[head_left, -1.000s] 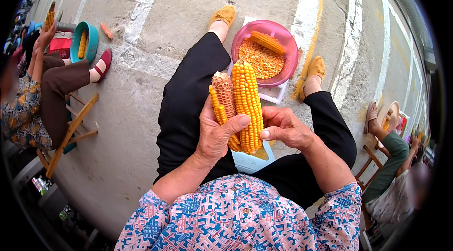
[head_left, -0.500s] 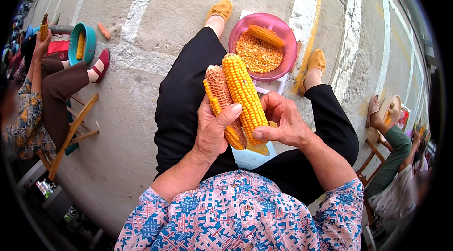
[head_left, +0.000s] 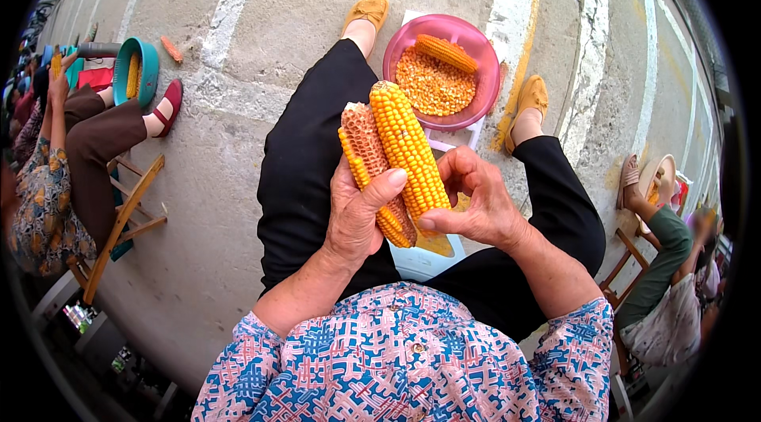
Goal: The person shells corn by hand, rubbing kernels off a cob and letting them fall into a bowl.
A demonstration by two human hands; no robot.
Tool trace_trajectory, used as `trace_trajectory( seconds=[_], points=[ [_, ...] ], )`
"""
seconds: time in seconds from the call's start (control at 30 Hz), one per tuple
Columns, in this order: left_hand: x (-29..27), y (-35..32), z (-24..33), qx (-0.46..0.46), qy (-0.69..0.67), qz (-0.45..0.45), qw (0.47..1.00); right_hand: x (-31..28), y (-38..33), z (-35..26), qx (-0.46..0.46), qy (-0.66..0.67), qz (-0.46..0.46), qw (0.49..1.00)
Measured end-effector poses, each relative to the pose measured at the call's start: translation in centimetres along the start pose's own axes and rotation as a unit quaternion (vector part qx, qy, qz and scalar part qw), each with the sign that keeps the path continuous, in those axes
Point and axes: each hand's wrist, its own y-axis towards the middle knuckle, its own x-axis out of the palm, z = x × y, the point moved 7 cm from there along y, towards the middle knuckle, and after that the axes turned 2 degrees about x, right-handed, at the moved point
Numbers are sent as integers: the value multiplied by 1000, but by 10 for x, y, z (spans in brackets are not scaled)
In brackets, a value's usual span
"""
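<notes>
My left hand point(head_left: 354, 212) is closed round a partly stripped corn cob point(head_left: 366, 141), bare over much of its visible face, with yellow kernels left along its left side. Pressed against that cob's right side is a full ear of yellow corn point(head_left: 407, 148). The thumb and fingers of my right hand point(head_left: 478, 202) grip this ear near its lower end. Both ears tilt up and to the left above my lap. Beyond them a pink basin point(head_left: 490, 93) holds loose kernels point(head_left: 432, 89) and another ear of corn point(head_left: 446, 53).
The basin rests on a white stool point(head_left: 468, 137) between my feet. At left, a seated person point(head_left: 55, 192) holds an ear up beside a teal basin point(head_left: 152, 65) and a wooden chair point(head_left: 131, 216). A reddish cob point(head_left: 171, 49) lies on the concrete. Another person point(head_left: 666, 287) sits at right.
Both ears have shifted very slightly up and left in view, with my grips unchanged. The person at left has moved the raised ear.
</notes>
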Motion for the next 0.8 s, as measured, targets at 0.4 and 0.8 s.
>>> trace_trajectory(
  seconds=[0.4,0.8],
  points=[
    [-3,-1,-8,6,69,-23,997,-21,11,-17,75,163,1,984],
    [5,-5,-11,24,203,-72,976,-22,10,-4,120,131,-28,984]
  ],
)
